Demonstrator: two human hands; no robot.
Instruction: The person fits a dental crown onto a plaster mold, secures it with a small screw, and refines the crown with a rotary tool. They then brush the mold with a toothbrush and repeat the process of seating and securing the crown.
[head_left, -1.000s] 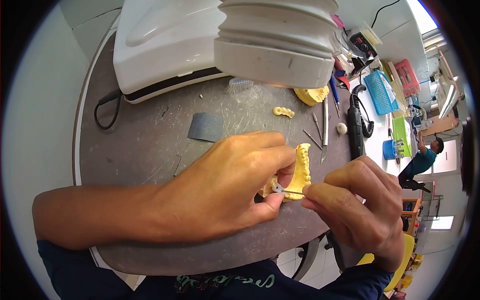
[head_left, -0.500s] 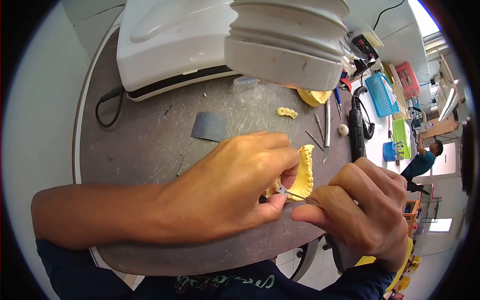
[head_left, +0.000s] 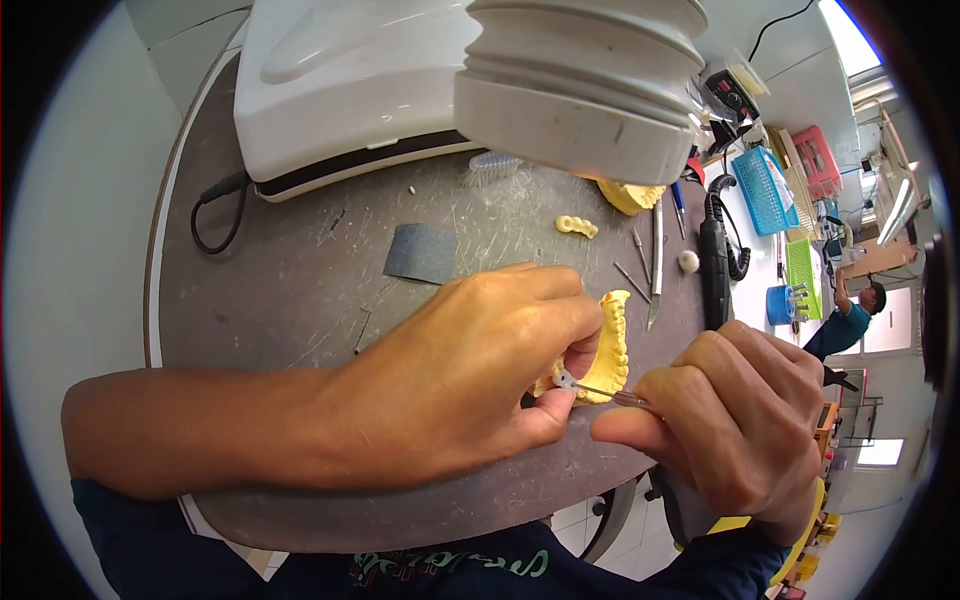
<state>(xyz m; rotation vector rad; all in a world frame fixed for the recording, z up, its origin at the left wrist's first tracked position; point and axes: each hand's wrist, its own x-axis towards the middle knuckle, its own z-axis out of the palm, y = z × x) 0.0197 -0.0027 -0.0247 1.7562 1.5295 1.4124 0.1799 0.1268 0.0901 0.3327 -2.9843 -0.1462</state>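
Observation:
A yellow dental cast (head_left: 612,345), horseshoe-shaped with teeth along its edge, lies under the fingers of my left hand (head_left: 500,350). My left hand is closed around one end of it, and its palm side is hidden. Between thumb and fingertips shows a small whitish piece (head_left: 565,379) with dark spots on it. My right hand (head_left: 735,415) grips a thin metal hand tool (head_left: 625,398) by its ridged part. The tool's narrow shaft points left, its tip at the whitish piece. Most of the tool's handle is hidden inside the right fist.
A white ribbed hose nozzle (head_left: 575,125) hangs over the table beside a white machine (head_left: 350,90). Sandpaper (head_left: 421,253), a tooth-coloured bridge (head_left: 576,227), a brush (head_left: 492,168), a knife (head_left: 656,265) and a black handpiece (head_left: 713,265) lie beyond my hands. A person (head_left: 850,315) stands far right.
My right hand has shifted slightly right, showing more of the tool's ridged part. The tool's tip stays at the whitish piece. My left hand has hardly moved.

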